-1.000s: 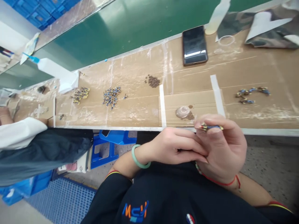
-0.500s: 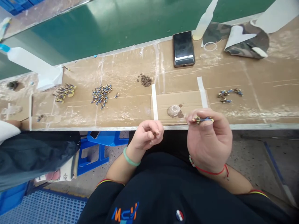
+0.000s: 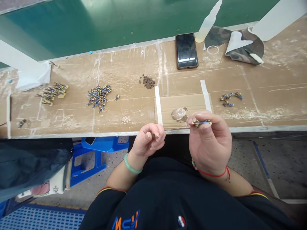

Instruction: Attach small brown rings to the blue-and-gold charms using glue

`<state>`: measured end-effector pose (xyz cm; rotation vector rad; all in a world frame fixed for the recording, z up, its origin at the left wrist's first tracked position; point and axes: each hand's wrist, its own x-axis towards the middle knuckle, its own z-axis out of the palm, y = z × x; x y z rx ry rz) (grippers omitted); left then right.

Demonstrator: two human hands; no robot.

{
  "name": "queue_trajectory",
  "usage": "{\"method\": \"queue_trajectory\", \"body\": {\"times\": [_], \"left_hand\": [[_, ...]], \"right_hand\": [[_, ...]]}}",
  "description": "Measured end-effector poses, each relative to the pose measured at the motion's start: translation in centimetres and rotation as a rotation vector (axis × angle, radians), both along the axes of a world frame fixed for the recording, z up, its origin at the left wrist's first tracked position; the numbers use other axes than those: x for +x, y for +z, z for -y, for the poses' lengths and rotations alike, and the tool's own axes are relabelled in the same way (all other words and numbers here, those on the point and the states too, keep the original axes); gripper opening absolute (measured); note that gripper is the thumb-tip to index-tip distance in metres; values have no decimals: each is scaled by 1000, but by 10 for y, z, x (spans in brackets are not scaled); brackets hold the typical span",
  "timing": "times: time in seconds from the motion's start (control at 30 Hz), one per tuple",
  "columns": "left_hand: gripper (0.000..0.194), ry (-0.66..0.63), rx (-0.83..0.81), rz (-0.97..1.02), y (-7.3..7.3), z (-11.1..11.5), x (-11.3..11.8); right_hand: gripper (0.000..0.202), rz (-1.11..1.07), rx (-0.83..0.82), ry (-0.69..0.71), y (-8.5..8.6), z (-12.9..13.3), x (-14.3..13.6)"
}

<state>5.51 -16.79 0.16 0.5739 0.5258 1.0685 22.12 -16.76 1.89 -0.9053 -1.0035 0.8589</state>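
Note:
Between the thumb and fingers of my left hand (image 3: 148, 140) is a small brown disc (image 3: 153, 135), like those in the brown pile (image 3: 149, 82) on the table. My right hand (image 3: 209, 143) pinches a tiny painted figurine (image 3: 202, 122), blue and yellow, lying sideways across the fingertips. Both hands are apart, at the table's front edge. Just beyond them a small clear dish (image 3: 178, 113) rests on a cardboard sheet (image 3: 192, 100). A few similar figurines (image 3: 231, 98) lie to the right, and a heap of figurines (image 3: 98, 96) lies to the left.
Figurines on yellow bases (image 3: 54, 92) stand further left. At the back are a phone (image 3: 186, 51), a squeeze bottle (image 3: 208, 24) and a piece of camouflage cloth (image 3: 254, 48). White tape strips (image 3: 158, 105) flank the cardboard. A blue stool (image 3: 105, 144) is below the table at left.
The view has shifted slightly, moving the table's things leftward. The left hand has turned a little, showing the disc more plainly. Both hands keep hold of their pieces.

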Motion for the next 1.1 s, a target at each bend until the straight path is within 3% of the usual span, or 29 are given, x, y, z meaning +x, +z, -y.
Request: {"method": "queue_trajectory", "body": {"times": [0.1,0.33,0.5,0.6,0.7,0.87,1.1], "left_hand": [[73,-8,-36,13,1,0,1],[62,-28,49,169,6,-2,2],[51,-66,134,191,10,-3,-1],[45,-67,173,188,3,-3,-2],[42,-67,211,162,-7,-3,-1],[37,-42,224,131,-19,-4,0],[34,-49,221,168,-23,-4,3]], "right_hand": [[15,-13,-12,-3,0,-1,-1],[10,-16,43,39,-4,-3,2],[14,337,142,13,-7,-19,33],[12,673,145,47,-3,-32,56],[14,873,122,91,1,-39,68],[15,980,107,147,-4,-43,65],[11,981,112,143,-12,-45,60]]}}
